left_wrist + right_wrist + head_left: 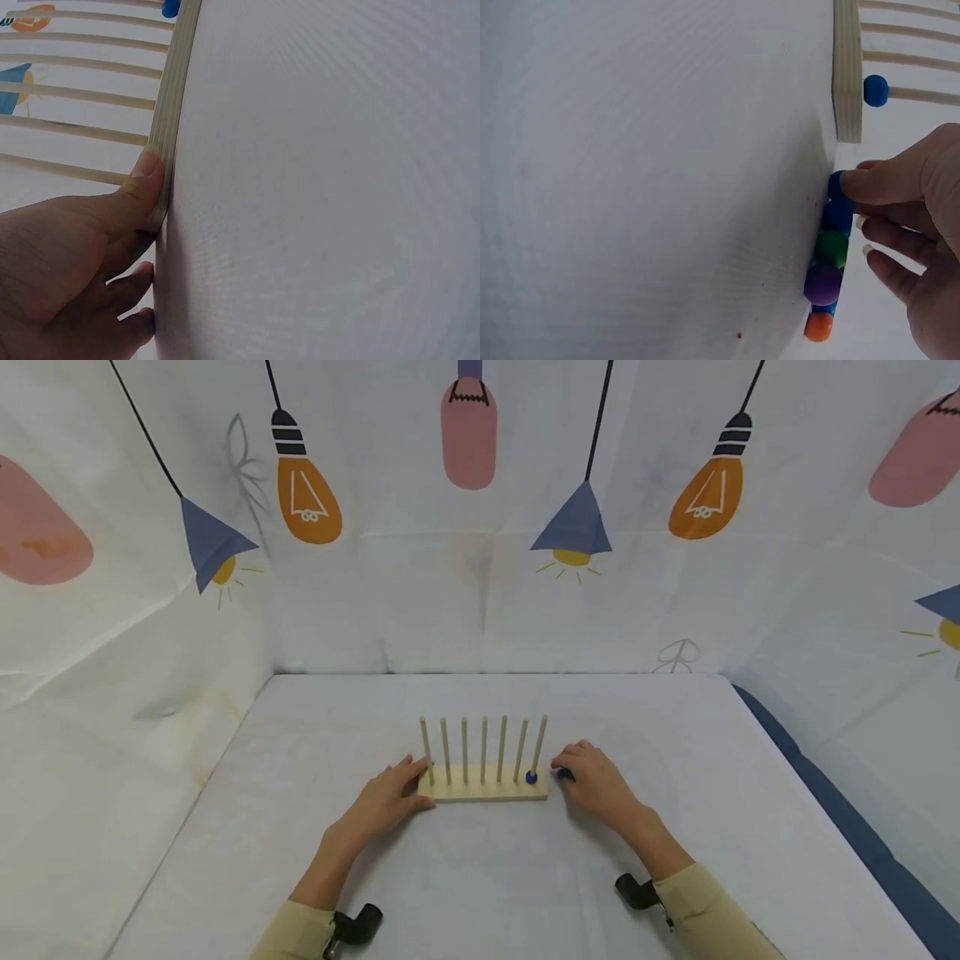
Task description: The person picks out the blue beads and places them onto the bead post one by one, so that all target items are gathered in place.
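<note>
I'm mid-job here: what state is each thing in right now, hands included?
Peg rack: upright, left end gripped
Left hand: gripping that end
Rightmost peg: one blue bead at its base
Other six pegs: bare
Right hand: pinching a loose blue bead
Green bead: off the rack
Purple bead: off the rack
Orange bead: off the rack

no readable text, labels, numbers, signs

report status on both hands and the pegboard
Left hand grips pegboard at left end. Right hand pinches blue bead. Second blue bead on rightmost peg. No obstruction seen.
</note>
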Motion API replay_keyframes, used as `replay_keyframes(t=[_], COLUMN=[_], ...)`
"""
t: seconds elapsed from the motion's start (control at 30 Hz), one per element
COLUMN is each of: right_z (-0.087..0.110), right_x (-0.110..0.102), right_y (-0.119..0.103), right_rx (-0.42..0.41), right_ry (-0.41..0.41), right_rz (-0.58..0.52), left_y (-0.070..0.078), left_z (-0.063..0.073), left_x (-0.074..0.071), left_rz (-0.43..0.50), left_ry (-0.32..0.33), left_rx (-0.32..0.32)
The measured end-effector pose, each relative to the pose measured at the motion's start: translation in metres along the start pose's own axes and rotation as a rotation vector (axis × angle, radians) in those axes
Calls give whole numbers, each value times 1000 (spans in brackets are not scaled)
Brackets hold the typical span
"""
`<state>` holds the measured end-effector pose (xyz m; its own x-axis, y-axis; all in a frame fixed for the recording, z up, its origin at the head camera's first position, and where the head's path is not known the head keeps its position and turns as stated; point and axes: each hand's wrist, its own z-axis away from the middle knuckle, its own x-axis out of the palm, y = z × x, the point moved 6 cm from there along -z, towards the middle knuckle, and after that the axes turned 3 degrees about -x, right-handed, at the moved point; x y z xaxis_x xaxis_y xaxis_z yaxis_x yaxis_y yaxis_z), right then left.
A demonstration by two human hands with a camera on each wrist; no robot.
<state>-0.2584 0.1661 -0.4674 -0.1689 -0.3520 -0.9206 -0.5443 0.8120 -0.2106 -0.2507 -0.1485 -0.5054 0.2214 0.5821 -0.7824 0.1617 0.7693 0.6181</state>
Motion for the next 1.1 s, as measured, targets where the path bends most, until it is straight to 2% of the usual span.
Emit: replay_keyframes(t=[0.17, 0.4, 0.6, 0.83, 1.1], right_z=[2, 1, 2, 3, -1], right_x=[1, 2, 4, 2, -3], right_y=[-2, -3, -3, -4, -10], right_rx=[-45, -72, -74, -84, -87], right_ry=[18, -2, -36, -3, 2], right_rz=[30, 64, 77, 74, 119], left_y=[-1, 1, 0, 1, 1], left_z=[1, 0, 0, 2, 1], left_x=[-2, -3, -2, -2, -1], left_rz=[5, 9, -4, 5, 9], left_ry=[-3, 0, -1, 4, 8], left_rx=[-10, 10, 12, 12, 5])
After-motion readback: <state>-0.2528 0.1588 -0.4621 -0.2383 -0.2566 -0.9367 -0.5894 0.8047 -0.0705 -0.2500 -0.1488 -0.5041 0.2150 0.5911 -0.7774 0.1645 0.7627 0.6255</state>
